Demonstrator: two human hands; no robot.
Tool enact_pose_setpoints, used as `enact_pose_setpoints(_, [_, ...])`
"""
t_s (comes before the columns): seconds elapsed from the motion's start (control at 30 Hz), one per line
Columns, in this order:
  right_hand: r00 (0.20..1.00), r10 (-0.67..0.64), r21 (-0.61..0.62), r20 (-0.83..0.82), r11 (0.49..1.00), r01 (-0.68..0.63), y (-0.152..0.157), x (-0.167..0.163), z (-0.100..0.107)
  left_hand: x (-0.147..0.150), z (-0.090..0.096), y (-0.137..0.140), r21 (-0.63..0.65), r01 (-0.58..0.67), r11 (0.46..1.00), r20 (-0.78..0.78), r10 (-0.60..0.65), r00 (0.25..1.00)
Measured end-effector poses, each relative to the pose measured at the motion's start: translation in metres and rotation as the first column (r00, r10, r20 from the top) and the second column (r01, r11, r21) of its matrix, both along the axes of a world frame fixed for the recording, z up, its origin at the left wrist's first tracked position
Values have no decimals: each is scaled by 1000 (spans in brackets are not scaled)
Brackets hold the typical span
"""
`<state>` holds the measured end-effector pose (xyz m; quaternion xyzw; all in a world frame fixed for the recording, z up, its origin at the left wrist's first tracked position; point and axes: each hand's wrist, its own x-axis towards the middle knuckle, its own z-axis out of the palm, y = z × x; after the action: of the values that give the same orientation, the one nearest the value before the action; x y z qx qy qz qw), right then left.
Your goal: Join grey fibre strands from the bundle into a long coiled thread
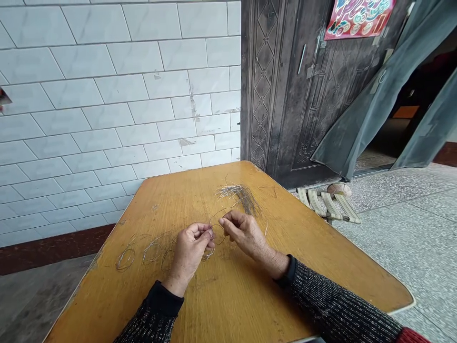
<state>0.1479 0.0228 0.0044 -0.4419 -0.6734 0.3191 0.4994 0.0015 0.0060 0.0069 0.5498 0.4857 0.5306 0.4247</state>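
Note:
A thin wire (226, 210) is bent into a loop between my two hands, above the middle of the table. My left hand (194, 247) pinches it between thumb and fingers. On the other side of the loop, my right hand (246, 233) is closed with thumb against forefinger, gripping the same wire. Just beyond the right hand lies a bundle of loose wires (244, 195). Left of my left hand, several coiled wire loops rest in a row, among them one wire loop (125, 258) at the far left and another wire loop (152, 251) beside it. More coils are partly hidden behind my left hand.
The wooden table (285, 276) has a white-tiled wall (117, 85) behind and to its left. A dark carved door (285, 95) stands beyond its far right side. Past the right edge, a folding stool (328, 205) with striped straps is on the floor, near a grey curtain (367, 100).

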Motion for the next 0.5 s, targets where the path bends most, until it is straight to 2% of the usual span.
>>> enact_pose_setpoints(0.1, [978, 22, -18, -206, 999, -27, 6, 3, 0, -1, -1, 1, 3, -20, 1000, 16, 20, 1000])
enact_pose_setpoints(0.2, [964, -44, 104, -264, 992, 74, 9, 9, 0, -2, -2, 3, 10, -35, 999, 10, 35, 999])
enact_pose_setpoints(0.27, [978, -137, 266, -154, 948, 175, 8, 14, 2, -2, -4, 4, 5, -42, 999, 13, 42, 999])
enact_pose_setpoints(0.33, [965, -262, 476, 20, 851, 222, 4, 18, 6, -2, -4, 4, 1, -49, 999, 26, 49, 998])
enact_pose_setpoints(0.4, [914, -359, 648, 189, 745, 158, 0, 20, 9, -1, -3, 5, 10, -54, 998, 35, 54, 998])
enact_pose_setpoints(0.43, [882, -389, 698, 266, 709, 101, -2, 20, 10, -1, -3, 5, 22, -57, 998, 33, 56, 998])
enact_pose_setpoints(0.5, [811, -426, 732, 401, 682, -4, -5, 17, 11, 0, -2, 4, 53, -59, 997, 10, 58, 998])
